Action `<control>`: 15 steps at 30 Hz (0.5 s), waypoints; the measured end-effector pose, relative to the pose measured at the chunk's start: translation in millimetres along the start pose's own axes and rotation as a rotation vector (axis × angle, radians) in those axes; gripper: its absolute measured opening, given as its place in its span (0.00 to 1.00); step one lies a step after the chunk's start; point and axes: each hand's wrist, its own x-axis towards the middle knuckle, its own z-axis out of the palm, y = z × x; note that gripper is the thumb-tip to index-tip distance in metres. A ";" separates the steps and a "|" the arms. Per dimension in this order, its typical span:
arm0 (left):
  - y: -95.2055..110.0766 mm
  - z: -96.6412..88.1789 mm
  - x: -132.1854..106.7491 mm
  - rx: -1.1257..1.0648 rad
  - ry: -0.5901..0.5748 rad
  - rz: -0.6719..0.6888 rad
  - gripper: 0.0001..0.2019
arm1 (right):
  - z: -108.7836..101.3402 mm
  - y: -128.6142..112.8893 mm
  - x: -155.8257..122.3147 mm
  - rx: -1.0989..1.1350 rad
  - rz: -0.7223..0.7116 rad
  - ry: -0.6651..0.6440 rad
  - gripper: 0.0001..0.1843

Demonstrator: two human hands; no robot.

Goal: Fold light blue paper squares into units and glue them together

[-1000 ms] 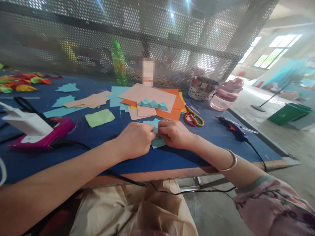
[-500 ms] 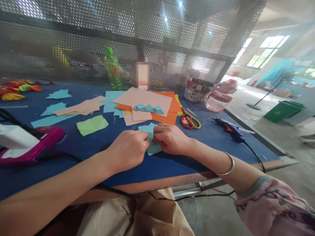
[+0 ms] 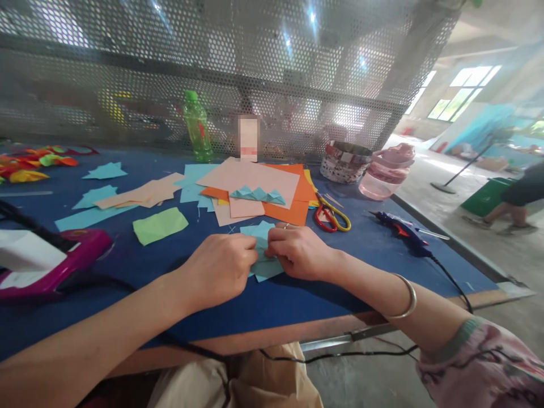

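Two hands, the left hand (image 3: 215, 269) and the right hand (image 3: 300, 252), pinch close together on a folded blue paper (image 3: 266, 271) lying on the table (image 3: 327, 272), and this light, soft paper bends easily, so best hold it at the folded edges

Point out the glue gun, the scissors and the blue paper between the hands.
Blue hot glue gun (image 3: 402, 229): head view, on its body.
Scissors (image 3: 318, 220): head view, on the red handle.
Light blue paper (image 3: 267, 270): head view, on the corner below the hands.
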 end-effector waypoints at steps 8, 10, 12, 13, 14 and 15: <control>-5.8 3.3 0.6 -0.088 0.023 -0.032 0.14 | 7.6 -5.4 3.9 0.163 0.259 0.159 0.10; -5.9 5.3 0.5 -0.100 0.042 -0.036 0.13 | 8.5 -7.3 6.4 0.192 0.317 0.121 0.05; -5.6 6.7 0.2 -0.109 0.057 -0.033 0.13 | 9.0 -8.2 8.1 0.222 0.356 0.084 0.06; -5.3 7.0 0.0 -0.112 0.063 -0.032 0.13 | 9.1 -8.2 8.7 0.233 0.363 0.072 0.07; -5.1 7.1 -0.3 -0.114 0.068 -0.029 0.13 | 9.1 -7.9 9.1 0.241 0.364 0.062 0.08; -4.9 6.9 -0.5 -0.116 0.071 -0.026 0.13 | 9.1 -7.6 9.4 0.248 0.362 0.056 0.09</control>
